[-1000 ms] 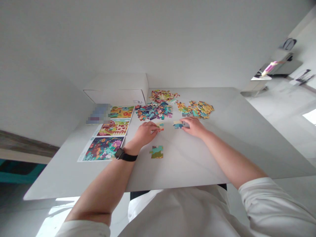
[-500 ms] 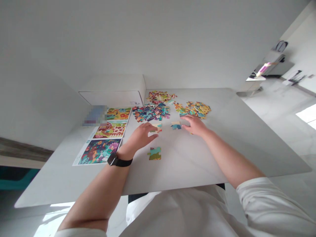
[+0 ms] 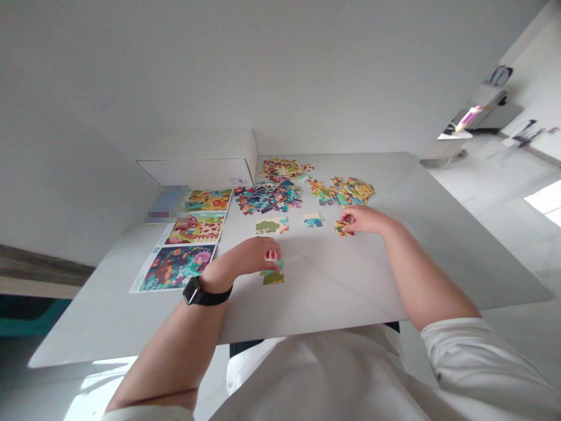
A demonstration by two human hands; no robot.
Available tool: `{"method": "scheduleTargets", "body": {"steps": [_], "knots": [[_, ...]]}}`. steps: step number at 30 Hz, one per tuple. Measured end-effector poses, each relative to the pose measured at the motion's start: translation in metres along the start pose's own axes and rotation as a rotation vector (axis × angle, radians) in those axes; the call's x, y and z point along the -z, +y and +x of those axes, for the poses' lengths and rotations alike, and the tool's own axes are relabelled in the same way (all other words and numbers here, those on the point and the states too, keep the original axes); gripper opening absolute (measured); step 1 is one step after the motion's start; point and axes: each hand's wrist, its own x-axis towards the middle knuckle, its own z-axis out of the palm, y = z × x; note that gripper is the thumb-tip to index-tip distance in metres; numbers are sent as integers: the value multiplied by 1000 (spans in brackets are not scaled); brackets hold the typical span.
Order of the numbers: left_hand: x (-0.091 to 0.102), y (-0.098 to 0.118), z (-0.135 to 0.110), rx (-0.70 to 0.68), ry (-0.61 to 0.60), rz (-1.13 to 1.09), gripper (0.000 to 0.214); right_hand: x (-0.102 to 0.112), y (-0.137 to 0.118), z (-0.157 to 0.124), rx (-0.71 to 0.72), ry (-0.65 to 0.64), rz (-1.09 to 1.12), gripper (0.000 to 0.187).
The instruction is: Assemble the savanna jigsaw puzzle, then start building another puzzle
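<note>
My left hand (image 3: 254, 257), with a black watch on its wrist, rests curled on the white table (image 3: 394, 257), fingers bent over the top of a green and teal joined puzzle bit (image 3: 272, 275). My right hand (image 3: 366, 219) pinches an orange and yellow puzzle piece (image 3: 341, 227) against the table. Between the hands lie a green and cream joined bit (image 3: 271, 225) and a small blue and cream piece (image 3: 313, 220), both untouched.
Three heaps of loose pieces sit further back: a dark blue heap (image 3: 267, 199), a reddish heap (image 3: 284, 169) and a yellow-orange heap (image 3: 346, 191). A picture sheet (image 3: 186, 240) with three images lies at the left. A white box (image 3: 201, 158) stands against the wall.
My left hand let go of the green and cream bit and drew back toward me onto the green and teal bit. My right hand left the blue piece and closed on an orange one.
</note>
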Motion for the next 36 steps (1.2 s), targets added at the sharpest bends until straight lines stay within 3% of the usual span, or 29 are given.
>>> {"method": "scheduleTargets", "body": {"steps": [7,12,19,21,27,31,36], "knots": [[12,2,-8,120,-123,-71,17,6,-8,-6,-26,-66,-23,19],[15,-4,-13,161,-155,-106,17,4,-3,-6,-47,-83,16,33],[20,-3,-16,171,-163,-63,15,4,2,-4,-55,-107,-10,33],[19,-6,-15,151,-86,-37,15,5,3,-4,-48,-106,-23,34],[0,-20,2,85,424,130,29,6,7,-2,-8,4,-66,33],[-14,-26,11,72,454,183,38,7,6,0,-63,72,-61,27],[-18,-27,14,87,450,195,37,11,7,-1,-157,101,-91,22]]}}
